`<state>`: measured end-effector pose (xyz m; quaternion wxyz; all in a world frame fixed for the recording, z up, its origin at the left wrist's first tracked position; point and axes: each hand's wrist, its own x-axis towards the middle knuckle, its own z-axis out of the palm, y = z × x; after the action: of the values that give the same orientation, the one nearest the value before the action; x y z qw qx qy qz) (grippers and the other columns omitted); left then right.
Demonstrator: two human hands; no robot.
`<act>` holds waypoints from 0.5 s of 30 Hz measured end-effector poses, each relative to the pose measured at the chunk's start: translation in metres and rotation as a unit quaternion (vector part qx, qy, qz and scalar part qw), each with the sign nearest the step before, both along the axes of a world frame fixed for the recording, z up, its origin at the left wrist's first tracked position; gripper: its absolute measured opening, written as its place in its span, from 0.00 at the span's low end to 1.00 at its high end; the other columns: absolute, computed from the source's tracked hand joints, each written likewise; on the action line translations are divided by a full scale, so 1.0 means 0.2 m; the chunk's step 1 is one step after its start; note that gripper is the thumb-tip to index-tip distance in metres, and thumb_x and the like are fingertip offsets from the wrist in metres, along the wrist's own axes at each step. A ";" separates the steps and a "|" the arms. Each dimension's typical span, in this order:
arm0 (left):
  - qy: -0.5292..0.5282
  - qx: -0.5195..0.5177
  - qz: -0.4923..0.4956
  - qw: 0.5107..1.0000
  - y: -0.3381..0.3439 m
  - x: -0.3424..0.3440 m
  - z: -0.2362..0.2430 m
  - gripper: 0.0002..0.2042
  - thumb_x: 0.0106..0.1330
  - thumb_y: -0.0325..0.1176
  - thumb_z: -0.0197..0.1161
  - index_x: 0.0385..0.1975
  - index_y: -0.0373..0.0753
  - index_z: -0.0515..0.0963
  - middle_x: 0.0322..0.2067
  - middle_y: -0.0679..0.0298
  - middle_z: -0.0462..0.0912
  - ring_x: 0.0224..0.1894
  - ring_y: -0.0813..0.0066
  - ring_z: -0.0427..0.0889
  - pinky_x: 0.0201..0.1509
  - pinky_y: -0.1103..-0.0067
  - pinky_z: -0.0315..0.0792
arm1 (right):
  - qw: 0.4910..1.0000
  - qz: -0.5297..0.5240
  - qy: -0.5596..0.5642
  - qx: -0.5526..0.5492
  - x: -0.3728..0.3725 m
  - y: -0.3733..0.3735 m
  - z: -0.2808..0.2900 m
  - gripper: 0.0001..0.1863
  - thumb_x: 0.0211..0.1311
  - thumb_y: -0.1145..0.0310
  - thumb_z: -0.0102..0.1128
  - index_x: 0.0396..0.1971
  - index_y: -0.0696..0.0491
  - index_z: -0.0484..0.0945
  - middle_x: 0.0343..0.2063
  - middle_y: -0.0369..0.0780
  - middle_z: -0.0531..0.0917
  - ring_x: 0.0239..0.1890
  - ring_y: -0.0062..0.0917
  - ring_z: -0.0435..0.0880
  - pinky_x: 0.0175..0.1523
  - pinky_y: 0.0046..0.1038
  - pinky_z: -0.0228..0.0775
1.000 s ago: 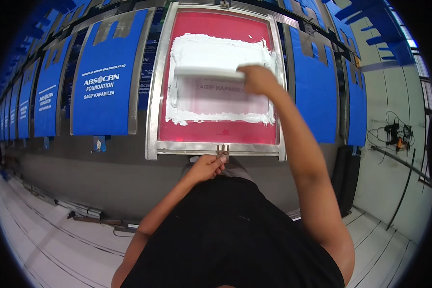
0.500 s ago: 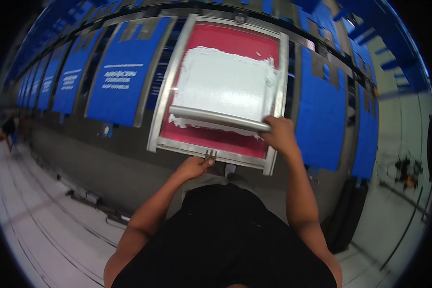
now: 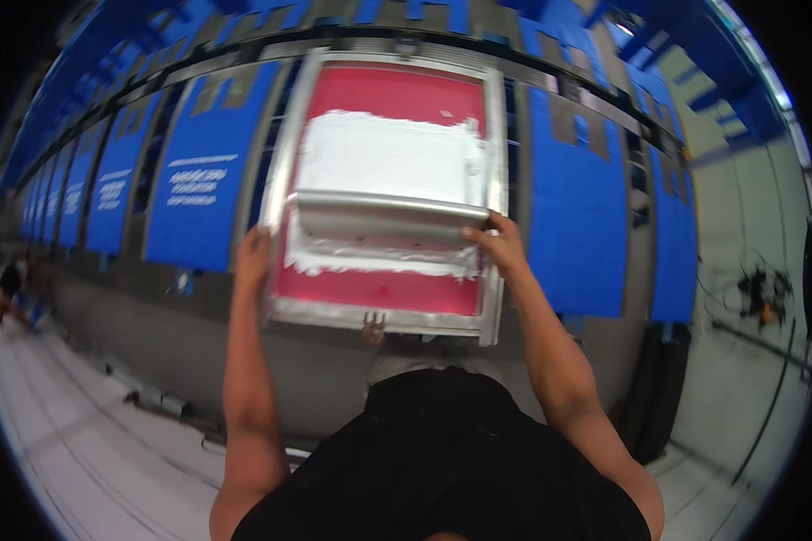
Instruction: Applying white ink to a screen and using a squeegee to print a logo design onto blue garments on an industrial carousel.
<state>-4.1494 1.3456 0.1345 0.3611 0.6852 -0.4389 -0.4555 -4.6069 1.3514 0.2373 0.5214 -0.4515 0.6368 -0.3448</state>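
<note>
A silk-screen printing frame (image 3: 498,298) with silver metal rails lies in front of me, its mesh red. White ink (image 3: 383,153) covers much of the mesh in a thick, ragged-edged patch. Across the ink rests a long metal squeegee (image 3: 388,216), its broad face turned toward me. My right hand (image 3: 501,245) pinches the squeegee's right end, near the right rail. At the left rail, my left hand (image 3: 253,257) is closed on the frame's edge, its fingertips blurred and partly hidden. A small pronged metal bracket (image 3: 374,325) sits at the middle of the near rail.
Blue fabric panels with white print (image 3: 198,180) line the long dark table on the left. Plain blue panels (image 3: 576,216) lie to the right. Another person (image 3: 11,288) is at the far left. Cables and a dark device (image 3: 764,293) lie on the floor at right.
My left hand has left the bracket at the near rail and moved up to the left rail. The squeegee has tilted, showing its broad face, with my right hand still on its end.
</note>
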 end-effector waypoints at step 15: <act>0.088 -0.002 -0.060 0.994 0.35 -1.85 0.26 0.23 0.70 0.41 0.56 0.58 0.30 0.70 0.49 0.52 0.80 0.50 0.72 0.77 0.55 0.79 0.69 | 0.991 -0.064 0.086 -0.085 -1.80 0.57 0.35 0.18 0.36 0.72 0.72 0.34 0.57 0.82 0.47 0.37 0.73 0.54 0.27 0.71 0.62 0.28 0.56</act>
<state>-4.5199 1.4146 0.1871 0.3714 0.6142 -0.4468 -0.5339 -4.9676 1.4648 0.3067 0.4011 -0.4805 0.6755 -0.3898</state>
